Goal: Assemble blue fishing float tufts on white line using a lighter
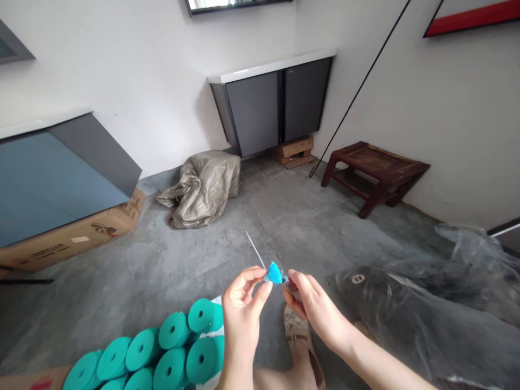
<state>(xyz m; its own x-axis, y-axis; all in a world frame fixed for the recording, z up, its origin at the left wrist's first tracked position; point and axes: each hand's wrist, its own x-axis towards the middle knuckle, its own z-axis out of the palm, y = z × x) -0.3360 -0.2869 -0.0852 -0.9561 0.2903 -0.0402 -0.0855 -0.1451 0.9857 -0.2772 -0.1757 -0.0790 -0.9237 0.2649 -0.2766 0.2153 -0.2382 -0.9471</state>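
My left hand [242,303] and my right hand [312,306] meet in front of me over the grey floor. Between their fingertips sits a small blue disc-like piece [274,274]. A thin white strip [255,249] runs up and to the left from it. My left thumb and forefinger pinch the piece on its left side. My right fingertips hold its right side, where a bit of red shows. Below my left hand lie several rolled stacks of teal foam discs [174,349] with holes in their centres.
A crumpled tan sack [203,187] lies on the floor ahead. Grey cabinets [272,108] stand in the corner, a dark wooden stool [374,170] to the right. A cardboard box [73,235] sits at left. Clear plastic over dark material [426,309] fills the right. My sandalled foot [298,338] shows below.
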